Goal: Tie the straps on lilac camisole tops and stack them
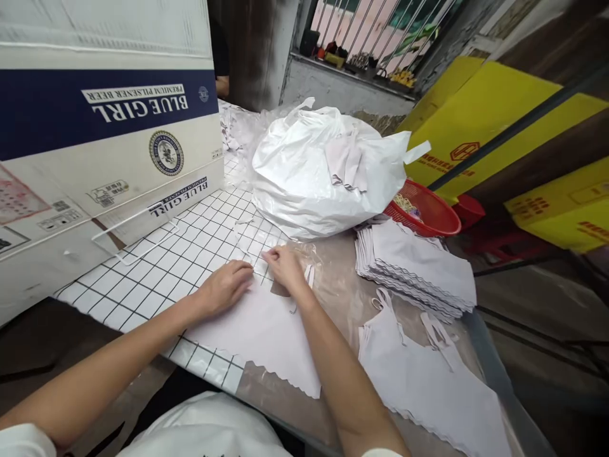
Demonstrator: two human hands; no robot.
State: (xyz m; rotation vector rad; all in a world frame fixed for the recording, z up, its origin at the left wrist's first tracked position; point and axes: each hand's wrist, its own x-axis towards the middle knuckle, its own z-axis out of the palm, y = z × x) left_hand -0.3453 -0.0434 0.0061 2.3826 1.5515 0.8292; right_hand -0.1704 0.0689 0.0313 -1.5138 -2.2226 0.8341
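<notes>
Head view: carton (107, 130) lettered upside down, pale garment (271, 324) on a table (285, 401)

One large carton is seen at the left, its lettering inverted. "BLUE GIRL" can be read twice, with "PREMIUM PILSENER BEER" beneath it on a dark blue band; a round seal is printed below the band, on white card.

The table is partly covered by a white sheet (216, 222) ruled with a black grid, and partly by clear, wrinkled plastic over brown.

At least two yellow panels (480, 120) are leaned at the right. A red emblem is printed on one; the small red characters cannot be made out.

One white plastic bag (299, 168), bulging and creased, is set on the far side of the table. On it is laid one small pale cloth piece (347, 162).

One stack (419, 270) of pale, wavy-edged cloth is placed at the right, its layers too many to be counted. Nearer, a flat strapped piece (428, 381) is spread.

The garment, smooth and scalloped at its hem, lies directly before the person, below the hands. One red basket (440, 216) is partly hidden behind the stack.

Two hands are held near each other but apart. The left hand (227, 284) is curled at the garment's upper edge; the right hand (285, 263) is held just beyond it, fingertips drawn together. Whether anything is gripped by either cannot be told.
</notes>
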